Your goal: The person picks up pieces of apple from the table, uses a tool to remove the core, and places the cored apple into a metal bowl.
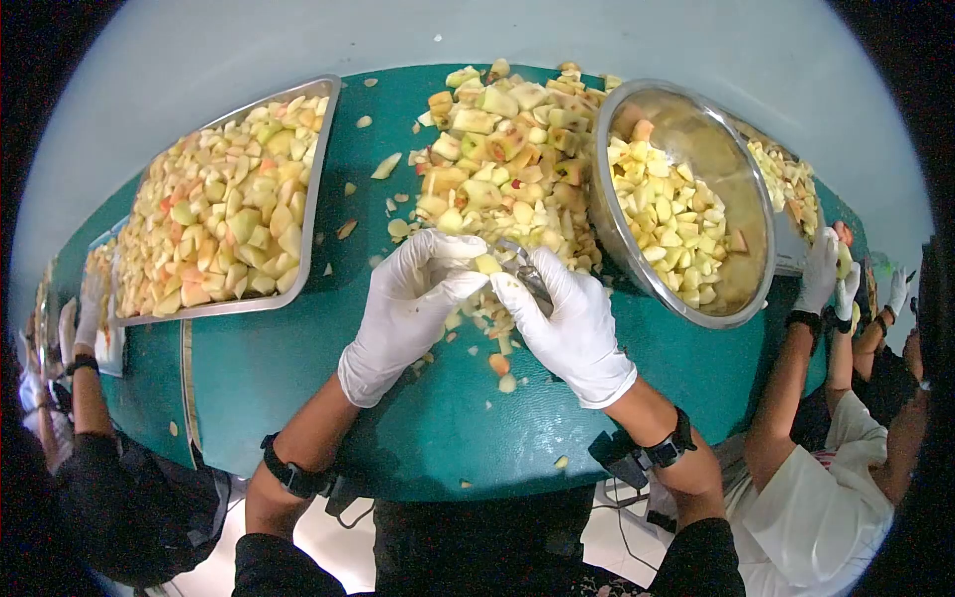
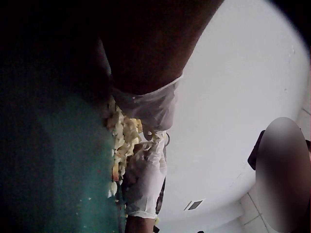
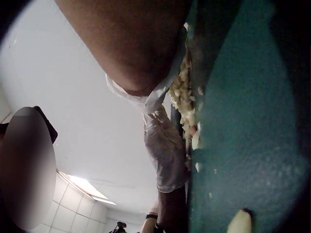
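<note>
1. Green table (image 1: pixel 279 398) stood against a pale wall (image 1: pixel 497 30); wrist views dim, so relied mostly on head cam.
2. L hand (image 1: pixel 413 303), gloved: thumb + fingers pinched a small pale fruit pc (image 1: pixel 487 264), held up over near edge of the scrap pile (image 1: pixel 507 149).
3. R hand (image 1: pixel 572 323), gloved: fingers curled round a metal tool (image 1: pixel 530 277), close to the pc. Exact type and blade contact: couldn't tell.
4. Steel tray (image 1: pixel 316 189) to L, heaped w/ cut pcs; steel bowl (image 1: pixel 741 199) to R, part-filled.
5. Main risk (my judgement): wet pc slips in glove, tool skids into L thumb; cause = tiny grip area, fingertips v. near tool.
6. Also poss.: pc drops, gets lost among similar bits below.
7. Tray heap prob. spills if knocked, being piled high.
</note>
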